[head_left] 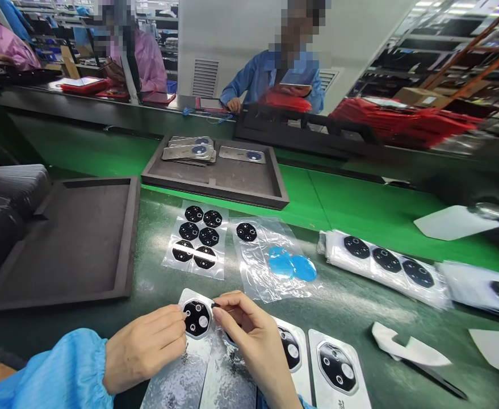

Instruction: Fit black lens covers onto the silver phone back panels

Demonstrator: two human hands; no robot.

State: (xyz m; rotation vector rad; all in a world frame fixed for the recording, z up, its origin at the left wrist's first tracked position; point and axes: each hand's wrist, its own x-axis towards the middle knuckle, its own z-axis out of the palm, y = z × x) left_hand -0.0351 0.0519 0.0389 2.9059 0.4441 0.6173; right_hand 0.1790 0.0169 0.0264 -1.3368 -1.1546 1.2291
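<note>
Several silvery panels lie side by side at the bottom of the view. The leftmost panel (176,369) has a black octagonal piece (197,318) with round holes at its top. My left hand (147,343) touches the left edge of that piece, its fingers pressed together. At the right edge, my right hand (249,335) pinches a small dark thing too small to name, and covers part of the second panel. Farther right, another panel (340,369) bears a similar black piece. A clear sheet (221,272) with black octagonal stickers lies beyond my hands.
Beside the sheet is a crumpled film (253,272) with blue tabs. A tray (215,193) holds more panels; another tray (132,244) stands left. Bagged stickers (372,275) and tweezers (439,378) under white paper lie right. People sit across the bench.
</note>
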